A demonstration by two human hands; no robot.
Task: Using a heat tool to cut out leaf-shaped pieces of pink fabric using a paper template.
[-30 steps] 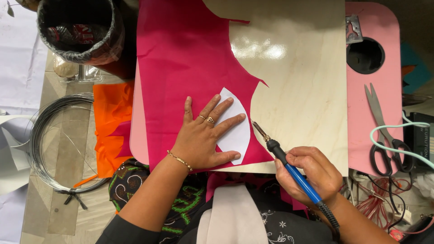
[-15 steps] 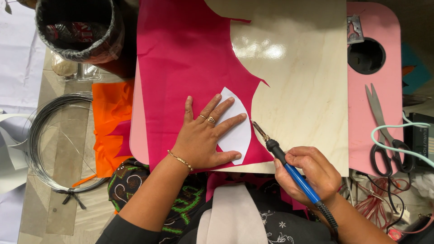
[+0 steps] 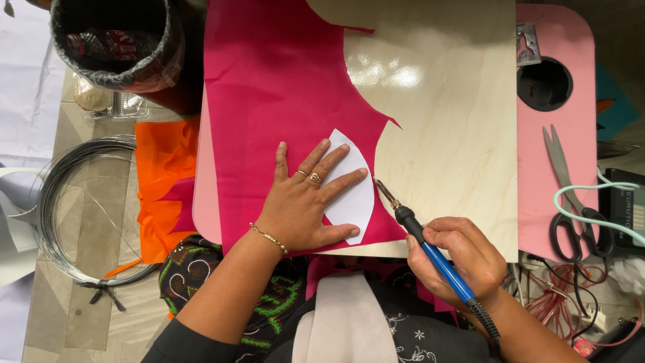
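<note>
Your left hand (image 3: 302,205) lies flat with fingers spread, pressing a white paper template (image 3: 351,191) onto the pink fabric (image 3: 275,87), gripping nothing. Your right hand (image 3: 460,259) is closed around a blue-handled soldering iron (image 3: 430,245), its tip touching the fabric edge just beside the template. Both sit on a pale wooden board (image 3: 443,134) over a pink table (image 3: 557,175). Scissors (image 3: 568,195) lie to the right, orange fabric (image 3: 164,181) and a wire coil (image 3: 74,208) to the left, and a lined bin (image 3: 117,44) at the upper left.
</note>
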